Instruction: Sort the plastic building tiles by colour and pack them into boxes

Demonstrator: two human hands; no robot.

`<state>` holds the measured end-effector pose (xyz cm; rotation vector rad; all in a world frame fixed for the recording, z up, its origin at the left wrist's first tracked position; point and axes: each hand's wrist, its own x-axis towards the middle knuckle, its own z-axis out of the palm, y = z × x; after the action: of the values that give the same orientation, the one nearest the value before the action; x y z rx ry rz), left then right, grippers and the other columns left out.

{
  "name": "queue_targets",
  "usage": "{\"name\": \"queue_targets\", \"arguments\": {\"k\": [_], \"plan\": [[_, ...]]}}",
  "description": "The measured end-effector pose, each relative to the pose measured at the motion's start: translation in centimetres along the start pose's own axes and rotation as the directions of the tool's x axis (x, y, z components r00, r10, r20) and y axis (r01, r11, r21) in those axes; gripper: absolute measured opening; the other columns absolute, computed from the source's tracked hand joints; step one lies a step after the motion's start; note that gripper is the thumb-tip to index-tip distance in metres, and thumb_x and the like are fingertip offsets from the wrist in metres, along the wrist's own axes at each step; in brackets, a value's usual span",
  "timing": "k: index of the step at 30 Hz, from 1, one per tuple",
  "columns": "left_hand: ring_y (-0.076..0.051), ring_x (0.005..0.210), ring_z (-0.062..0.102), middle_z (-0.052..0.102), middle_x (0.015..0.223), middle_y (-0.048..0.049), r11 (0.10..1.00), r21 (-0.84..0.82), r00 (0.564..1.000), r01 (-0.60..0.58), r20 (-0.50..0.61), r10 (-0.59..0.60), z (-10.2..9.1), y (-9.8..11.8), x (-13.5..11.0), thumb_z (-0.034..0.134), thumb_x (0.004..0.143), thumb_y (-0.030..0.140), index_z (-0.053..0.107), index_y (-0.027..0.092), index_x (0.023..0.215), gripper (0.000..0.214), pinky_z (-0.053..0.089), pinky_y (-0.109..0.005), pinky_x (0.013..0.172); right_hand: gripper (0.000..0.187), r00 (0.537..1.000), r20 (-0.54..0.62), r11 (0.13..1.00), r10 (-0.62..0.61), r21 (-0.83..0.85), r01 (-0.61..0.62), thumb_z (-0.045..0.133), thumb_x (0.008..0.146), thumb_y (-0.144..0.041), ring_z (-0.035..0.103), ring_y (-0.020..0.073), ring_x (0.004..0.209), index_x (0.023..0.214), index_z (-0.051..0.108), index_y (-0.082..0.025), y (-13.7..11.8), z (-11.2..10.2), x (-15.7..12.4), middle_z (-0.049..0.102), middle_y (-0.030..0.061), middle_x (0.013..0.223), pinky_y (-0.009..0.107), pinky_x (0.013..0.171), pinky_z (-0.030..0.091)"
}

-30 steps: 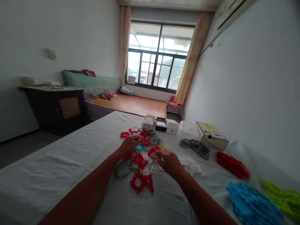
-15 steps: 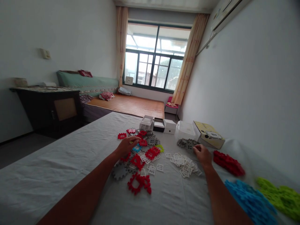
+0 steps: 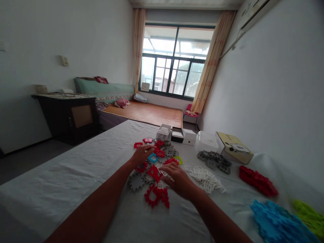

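My left hand (image 3: 143, 154) is at the back left of a mixed heap of plastic building pieces. Its fingers are closed near a red piece (image 3: 160, 152); what lies between them is hidden. Over the heap's right side hovers my right hand (image 3: 176, 176), fingers apart, nothing visibly held. Below its fingertips are white window-frame pieces and a red panel (image 3: 154, 172). A blue piece (image 3: 153, 158) and a yellow-green ring (image 3: 179, 160) lie in the heap, with grey gear-edged pieces (image 3: 136, 182) around them. Joined red pieces (image 3: 156, 196) rest nearest me.
Right of the heap lie a pile of white window frames (image 3: 206, 179) and grey pieces (image 3: 214, 161). Farther right are red (image 3: 257, 180), blue (image 3: 280, 219) and yellow-green (image 3: 307, 212) piles. Small boxes (image 3: 189, 136), a clear tub (image 3: 207, 141) and a yellow box (image 3: 235, 147) line the back.
My right hand has moved left from the grey pile to above the mixed heap, its fingers spreading. My left hand stays at the heap's back left. The view has turned slightly left.
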<state>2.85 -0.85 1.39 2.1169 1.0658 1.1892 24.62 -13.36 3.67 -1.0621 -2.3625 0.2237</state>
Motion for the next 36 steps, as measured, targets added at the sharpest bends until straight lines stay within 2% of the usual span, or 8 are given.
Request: {"name": "queue_targets", "arguments": {"k": [5, 9, 13, 19, 23, 27, 31, 36], "plan": [[-0.017, 0.082, 0.066, 0.073, 0.088, -0.0037, 1.0, -0.004, 1.0, -0.021, -0.006, 0.021, 0.1, 0.2, 0.0, 0.051, 0.084, 0.037, 0.072, 0.018, 0.095, 0.03, 0.05, -0.024, 0.074, 0.052, 0.94, 0.252, 0.958, -0.232, -0.107, 0.265, 0.043, 0.086, -0.059, 0.025, 0.0257, 0.136, 0.134, 0.041, -0.04, -5.5, 3.2, 0.4, 0.028, 0.0022, 0.151, 0.048, 0.108, 0.025], [-0.018, 0.084, 0.066, 0.073, 0.091, -0.0037, 1.0, 0.009, 1.0, -0.016, 0.0, 0.016, 0.1, 0.4, 0.0, 0.052, 0.083, 0.037, 0.072, 0.019, 0.095, 0.03, 0.049, -0.024, 0.075, 0.054, 0.922, 0.301, 0.949, -0.242, -0.125, 0.29, 0.038, 0.085, -0.064, 0.025, 0.0262, 0.136, 0.133, 0.042, -0.039, -5.4, 3.8, 0.3, 0.029, 0.0024, 0.15, 0.05, 0.109, 0.022], [-0.018, 0.085, 0.066, 0.073, 0.092, -0.0042, 1.0, -0.007, 1.0, -0.013, 0.007, 0.013, -0.1, 0.6, 0.0, 0.051, 0.083, 0.037, 0.072, 0.019, 0.096, 0.031, 0.049, -0.024, 0.075, 0.052, 0.967, 0.197, 0.969, -0.162, -0.151, 0.193, 0.048, 0.087, -0.052, 0.036, 0.0246, 0.13, 0.135, 0.041, -0.031, -4.1, 3.9, 0.0, 0.045, 0.0044, 0.141, 0.049, 0.108, 0.027], [-0.017, 0.081, 0.065, 0.073, 0.089, -0.0034, 1.0, -0.023, 0.999, 0.009, 0.034, -0.009, -0.3, 0.7, 0.0, 0.052, 0.082, 0.04, 0.071, 0.019, 0.096, 0.032, 0.05, -0.024, 0.072, 0.031, 0.982, -0.168, 0.995, 0.092, 0.047, -0.085, 0.05, 0.089, -0.03, 0.057, 0.0218, 0.108, 0.118, 0.057, -0.022, -0.5, 3.3, 0.0, 0.065, 0.0077, 0.116, 0.038, 0.094, 0.045], [-0.015, 0.071, 0.064, 0.073, 0.082, -0.002, 0.999, -0.029, 0.982, 0.018, 0.189, -0.012, -0.2, 1.0, -0.3, 0.052, 0.081, 0.038, 0.071, 0.018, 0.095, 0.031, 0.049, -0.022, 0.065, 0.02, 0.888, -0.28, 0.915, 0.365, 0.285, -0.287, 0.054, 0.085, -0.035, 0.065, 0.0183, 0.078, 0.095, 0.063, -0.021, 2.4, 2.3, 0.0, 0.07, 0.0046, 0.089, 0.031, 0.07, 0.052], [-0.015, 0.074, 0.064, 0.073, 0.084, -0.0018, 1.0, 0.004, 0.964, -0.013, 0.265, 0.012, 0.1, 1.2, -0.6, 0.052, 0.081, 0.037, 0.072, 0.019, 0.094, 0.03, 0.048, -0.022, 0.068, 0.026, 0.784, -0.378, 0.857, 0.493, 0.367, -0.362, 0.057, 0.079, -0.042, 0.064, 0.0171, 0.064, 0.089, 0.06, -0.018, 6.0, 1.0, -0.3, 0.069, 0.0031, 0.073, 0.029, 0.062, 0.051], [-0.017, 0.08, 0.065, 0.074, 0.087, -0.0023, 0.999, 0.031, 0.964, -0.021, 0.264, 0.012, 0.3, 1.0, -0.7, 0.053, 0.081, 0.037, 0.072, 0.02, 0.097, 0.03, 0.048, -0.023, 0.072, 0.043, 0.636, -0.472, 0.792, 0.611, 0.384, -0.475, 0.055, 0.074, -0.053, 0.061, 0.0174, 0.055, 0.095, 0.06, -0.015, 10.9, -1.7, -2.0, 0.068, 0.0035, 0.066, 0.029, 0.054, 0.048], [-0.017, 0.08, 0.065, 0.074, 0.087, -0.0021, 1.0, 0.007, 0.965, -0.017, 0.263, 0.014, 0.2, 1.0, -0.6, 0.054, 0.079, 0.036, 0.072, 0.021, 0.096, 0.029, 0.049, -0.023, 0.072, 0.04, 0.399, -0.641, 0.667, 0.655, 0.243, -0.704, 0.053, 0.071, -0.051, 0.065, 0.0236, 0.069, 0.085, 0.064, -0.016, 17.5, -5.3, -6.8, 0.07, 0.0106, 0.077, 0.034, 0.065, 0.047]]}}
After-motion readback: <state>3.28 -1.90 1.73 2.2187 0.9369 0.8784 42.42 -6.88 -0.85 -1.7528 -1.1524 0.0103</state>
